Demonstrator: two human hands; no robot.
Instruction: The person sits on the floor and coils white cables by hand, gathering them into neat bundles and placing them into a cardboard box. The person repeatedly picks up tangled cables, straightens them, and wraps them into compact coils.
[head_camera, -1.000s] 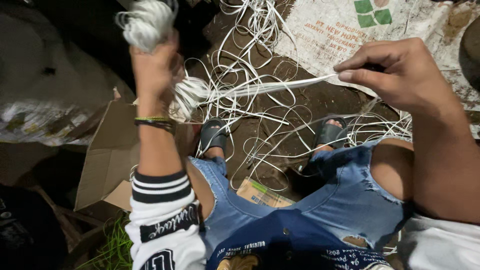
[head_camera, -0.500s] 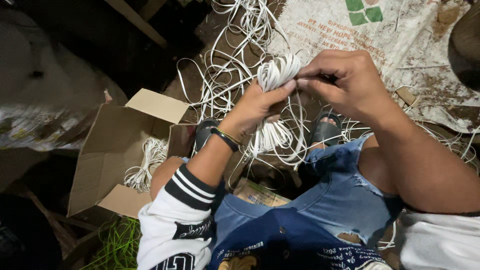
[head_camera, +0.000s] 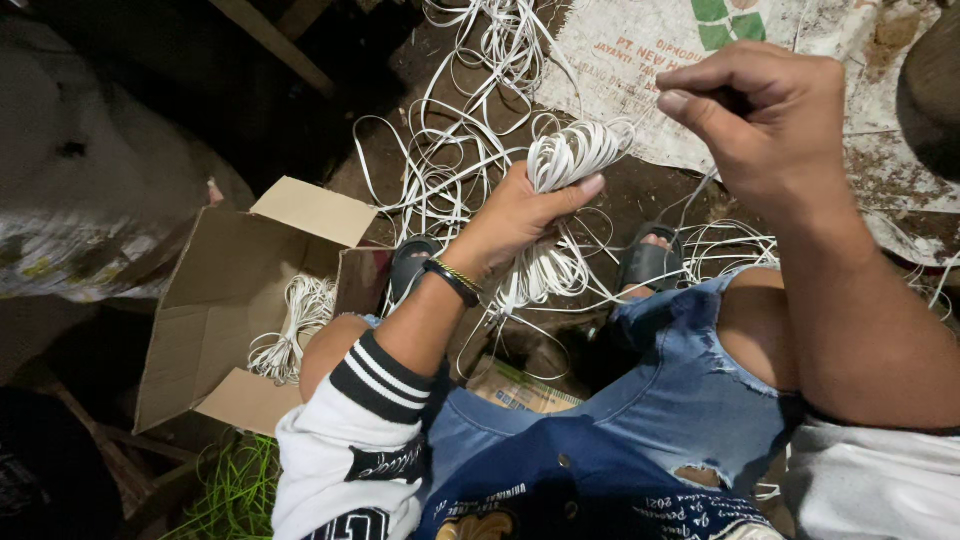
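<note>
My left hand grips a folded bundle of flat white strips, with the thumb pressed across it and loops hanging below the fist. My right hand is raised to the right of the bundle, fingers pinched on a thin white strip end that runs toward the bundle. A tangle of loose white strips lies on the dirt ground beyond my hands. An open cardboard box at my left knee holds another coiled bundle of white strips.
A printed woven sack is spread on the ground at upper right. My feet in dark sandals rest under the hands, my knees in torn blue jeans. Green strips lie at lower left. A pale sack sits at left.
My left hand came down from high at the left to the middle, carrying the bundle. My right hand has drawn up and away to the right of it.
</note>
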